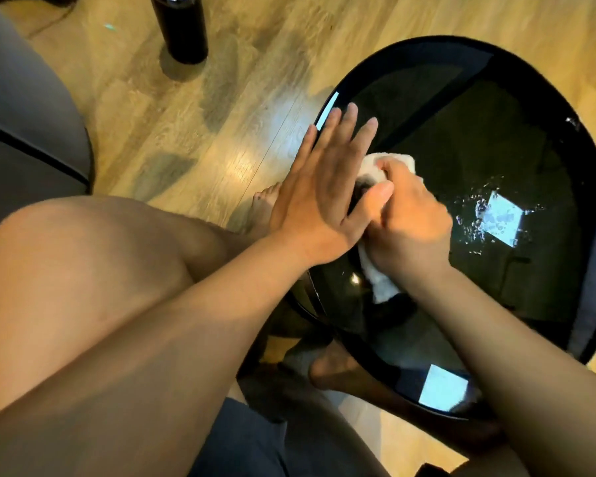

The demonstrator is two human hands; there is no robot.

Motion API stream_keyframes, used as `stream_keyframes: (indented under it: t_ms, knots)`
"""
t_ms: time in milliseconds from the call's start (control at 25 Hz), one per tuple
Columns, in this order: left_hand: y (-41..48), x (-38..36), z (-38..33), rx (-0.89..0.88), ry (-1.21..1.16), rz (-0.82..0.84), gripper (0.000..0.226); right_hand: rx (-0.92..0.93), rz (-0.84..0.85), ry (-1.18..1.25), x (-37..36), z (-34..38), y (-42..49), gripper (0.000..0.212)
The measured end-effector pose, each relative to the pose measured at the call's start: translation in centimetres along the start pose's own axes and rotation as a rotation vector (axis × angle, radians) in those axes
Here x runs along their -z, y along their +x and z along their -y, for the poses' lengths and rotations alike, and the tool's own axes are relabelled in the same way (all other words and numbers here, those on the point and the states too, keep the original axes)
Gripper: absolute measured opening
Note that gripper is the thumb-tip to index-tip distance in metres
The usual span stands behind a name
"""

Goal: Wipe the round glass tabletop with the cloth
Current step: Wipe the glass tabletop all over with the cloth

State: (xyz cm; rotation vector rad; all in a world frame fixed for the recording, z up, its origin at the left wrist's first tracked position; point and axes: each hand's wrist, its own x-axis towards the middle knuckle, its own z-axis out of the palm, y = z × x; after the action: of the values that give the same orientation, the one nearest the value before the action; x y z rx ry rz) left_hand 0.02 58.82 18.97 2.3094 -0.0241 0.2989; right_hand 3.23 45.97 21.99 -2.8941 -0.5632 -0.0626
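Observation:
The round dark glass tabletop [496, 132] fills the right half of the view. Water droplets [475, 218] lie on it around a bright square reflection. A white cloth [379, 280] is bunched on the glass near the table's left edge. My right hand [410, 222] is closed around the cloth, with part of it showing above my fingers and part below my wrist. My left hand [324, 187] is flat with its fingers spread, over the table's left rim, its thumb touching my right hand.
A black cylindrical bottle [181, 25] stands on the wooden floor [221, 115] at the top. A grey upholstered seat [25, 98] is at the left. My bare knee [83, 270] and feet sit close to the table's left and lower edge.

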Motion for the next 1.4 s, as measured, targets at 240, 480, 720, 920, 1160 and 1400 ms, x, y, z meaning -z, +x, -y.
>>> stream_keyframes:
  t_ms: [240, 480, 720, 920, 1160, 1400]
  knots:
    - [0.0, -0.5, 0.5, 0.007, -0.017, -0.013, 0.068, -0.335, -0.23, 0.02, -3.1, 0.1, 16.7, 0.041]
    - [0.4, -0.2, 0.6, 0.062, -0.025, 0.001, 0.067, -0.259, -0.072, 0.065, -1.8, 1.4, 13.5, 0.044]
    - [0.0, -0.2, 0.2, 0.069, 0.031, 0.017, 0.069, 0.114, 0.148, 0.25, 1.7, 0.7, -6.3, 0.038]
    - [0.1, -0.3, 0.3, 0.063, 0.101, 0.041, 0.071, 0.084, 0.249, 0.164, 4.9, -4.9, -16.2, 0.038]
    - [0.1, 0.1, 0.2, 0.053, 0.082, 0.044, 0.067, 0.282, 0.217, 0.042, 2.1, -1.7, -6.5, 0.032]
    - [0.0, -0.1, 0.0, 0.053, -0.016, 0.019, 0.069, -0.069, -0.089, 0.164, -1.4, 0.5, 8.5, 0.036]
